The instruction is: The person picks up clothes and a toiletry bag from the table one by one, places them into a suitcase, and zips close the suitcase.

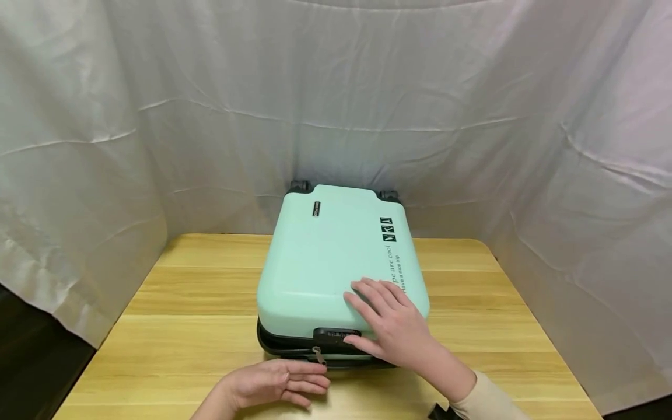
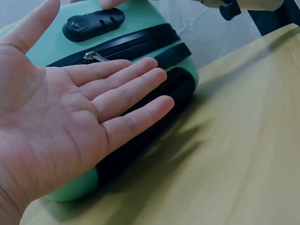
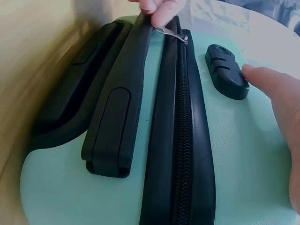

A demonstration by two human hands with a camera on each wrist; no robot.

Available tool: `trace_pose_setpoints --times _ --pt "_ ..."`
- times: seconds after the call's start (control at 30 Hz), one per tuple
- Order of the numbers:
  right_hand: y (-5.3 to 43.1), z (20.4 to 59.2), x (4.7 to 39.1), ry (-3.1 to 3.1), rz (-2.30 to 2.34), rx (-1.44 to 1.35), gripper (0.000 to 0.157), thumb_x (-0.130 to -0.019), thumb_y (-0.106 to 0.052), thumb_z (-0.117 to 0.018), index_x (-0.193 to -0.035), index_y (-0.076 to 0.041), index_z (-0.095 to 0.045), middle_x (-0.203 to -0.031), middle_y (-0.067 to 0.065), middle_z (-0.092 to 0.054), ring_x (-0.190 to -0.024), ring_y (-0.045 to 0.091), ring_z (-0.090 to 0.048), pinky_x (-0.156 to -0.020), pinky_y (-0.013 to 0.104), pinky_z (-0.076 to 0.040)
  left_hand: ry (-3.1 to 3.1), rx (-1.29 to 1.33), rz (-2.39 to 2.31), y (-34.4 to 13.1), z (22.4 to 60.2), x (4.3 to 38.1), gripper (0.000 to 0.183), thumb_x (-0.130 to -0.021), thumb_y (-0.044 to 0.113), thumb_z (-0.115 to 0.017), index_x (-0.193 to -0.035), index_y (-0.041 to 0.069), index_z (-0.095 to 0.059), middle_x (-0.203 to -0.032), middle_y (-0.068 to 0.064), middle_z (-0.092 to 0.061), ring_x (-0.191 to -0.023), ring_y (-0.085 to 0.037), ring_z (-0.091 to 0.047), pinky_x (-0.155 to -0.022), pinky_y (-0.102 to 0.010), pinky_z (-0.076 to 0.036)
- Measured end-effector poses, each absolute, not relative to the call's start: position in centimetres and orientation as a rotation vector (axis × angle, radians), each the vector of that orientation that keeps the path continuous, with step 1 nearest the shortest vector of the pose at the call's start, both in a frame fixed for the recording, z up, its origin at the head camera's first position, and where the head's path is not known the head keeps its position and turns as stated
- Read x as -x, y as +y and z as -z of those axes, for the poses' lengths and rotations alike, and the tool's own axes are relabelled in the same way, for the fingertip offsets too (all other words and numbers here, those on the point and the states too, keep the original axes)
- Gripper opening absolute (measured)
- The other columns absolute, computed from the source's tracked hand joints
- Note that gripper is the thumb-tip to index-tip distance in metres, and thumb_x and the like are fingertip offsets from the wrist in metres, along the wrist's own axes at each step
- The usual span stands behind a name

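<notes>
A mint-green hard-shell suitcase (image 1: 336, 251) lies flat on a wooden table, its wheels at the far end. On its near side sit a black combination lock (image 3: 227, 72), a black zipper (image 3: 183, 140) with a metal zipper pull (image 2: 95, 56), and a black carry handle (image 3: 117, 103). My right hand (image 1: 391, 321) rests on the lid's near right part, fingers spread, thumb at the lock. Just in front of the zipper pull is my left hand (image 1: 275, 380), palm showing and fingers straight. Whether its index finger touches the pull is unclear.
The wooden table (image 1: 194, 326) extends on both sides of the suitcase. Pale grey curtains (image 1: 336, 105) hang behind and at the sides. A small black object (image 1: 443, 412) shows by the right sleeve at the bottom edge.
</notes>
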State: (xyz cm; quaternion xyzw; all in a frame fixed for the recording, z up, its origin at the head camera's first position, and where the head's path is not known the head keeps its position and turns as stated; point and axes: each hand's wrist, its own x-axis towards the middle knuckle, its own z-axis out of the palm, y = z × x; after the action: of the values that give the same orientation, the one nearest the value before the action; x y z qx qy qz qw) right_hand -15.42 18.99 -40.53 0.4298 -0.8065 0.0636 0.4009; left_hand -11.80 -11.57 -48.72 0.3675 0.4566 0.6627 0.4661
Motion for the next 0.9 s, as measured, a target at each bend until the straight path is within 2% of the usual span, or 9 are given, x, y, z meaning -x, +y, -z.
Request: trace_pose_setpoints --times 0.13,0.33,0.43,0.5,0.6,0.73,0.9 --pt "18.8 41.0 15.3 -2.030 -0.110 -1.107 0.078 -0.087 -0.068 -0.052 -0.142 -0.013 -0.051 -0.140 0.010 -0.055 -0.128 0.028 -0.053 -0.103 0.048 -0.043 1.163 -0.877 -1.633 -12.1 48.2 11.8 0.060 -0.108 0.030 -0.025 -0.153 -0.007 -0.012 -0.154 -0.034 -0.023 -0.143 -0.032 -0.036 -0.116 -0.052 -0.032" --pt "18.4 41.8 14.9 -2.031 -0.028 -1.098 0.095 -0.073 -0.069 -0.067 -0.147 -0.013 -0.044 -0.149 0.012 -0.047 -0.135 0.031 -0.047 -0.107 0.052 -0.040 1.257 -0.840 -1.624 -13.1 47.3 11.6 0.054 -0.108 0.021 -0.023 -0.153 -0.006 -0.012 -0.152 -0.035 -0.028 -0.141 -0.044 -0.034 -0.113 -0.051 -0.036" --pt "18.1 42.1 14.7 -2.050 0.013 -1.081 0.104 -0.064 -0.068 -0.076 -0.148 -0.016 -0.042 -0.152 0.013 -0.043 -0.138 0.032 -0.044 -0.109 0.053 -0.037 1.236 -0.809 -1.612 -12.8 47.3 11.5 0.055 -0.108 0.021 -0.025 -0.155 -0.002 -0.007 -0.154 -0.031 -0.028 -0.142 -0.042 -0.035 -0.113 -0.052 -0.036" --pt "17.9 42.2 14.6 -2.062 0.024 -1.070 0.109 -0.060 -0.066 -0.081 -0.149 -0.018 -0.040 -0.153 0.013 -0.042 -0.139 0.033 -0.043 -0.110 0.053 -0.036 1.193 -0.789 -1.609 -12.3 47.5 11.4 0.056 -0.108 0.021 -0.025 -0.156 0.003 -0.002 -0.157 -0.026 -0.027 -0.143 -0.035 -0.036 -0.114 -0.051 -0.036" --pt "17.7 42.3 14.6 -2.070 0.028 -1.054 0.113 -0.056 -0.064 -0.085 -0.150 -0.020 -0.040 -0.152 0.013 -0.042 -0.139 0.033 -0.043 -0.109 0.053 -0.036 1.129 -0.805 -1.619 -11.6 47.8 11.4 0.055 -0.109 0.021 -0.021 -0.156 0.005 0.001 -0.160 -0.021 -0.022 -0.145 -0.030 -0.034 -0.114 -0.049 -0.036" --pt "17.7 42.3 14.5 -2.079 0.037 -1.046 0.113 -0.057 -0.064 -0.084 -0.150 -0.021 -0.039 -0.153 0.012 -0.042 -0.139 0.033 -0.043 -0.110 0.053 -0.036 1.074 -0.824 -1.642 -11.2 48.1 11.6 0.052 -0.109 0.024 -0.017 -0.156 0.004 -0.007 -0.162 -0.020 -0.018 -0.147 -0.030 -0.030 -0.115 -0.049 -0.035" --pt "17.8 42.3 14.5 -2.075 0.034 -1.046 0.112 -0.057 -0.064 -0.084 -0.150 -0.020 -0.039 -0.153 0.013 -0.042 -0.139 0.033 -0.043 -0.110 0.053 -0.036 1.047 -0.779 -1.652 -11.0 48.3 12.0 0.050 -0.109 0.026 -0.020 -0.153 0.003 -0.020 -0.161 -0.016 -0.025 -0.147 -0.030 -0.031 -0.115 -0.049 -0.035"
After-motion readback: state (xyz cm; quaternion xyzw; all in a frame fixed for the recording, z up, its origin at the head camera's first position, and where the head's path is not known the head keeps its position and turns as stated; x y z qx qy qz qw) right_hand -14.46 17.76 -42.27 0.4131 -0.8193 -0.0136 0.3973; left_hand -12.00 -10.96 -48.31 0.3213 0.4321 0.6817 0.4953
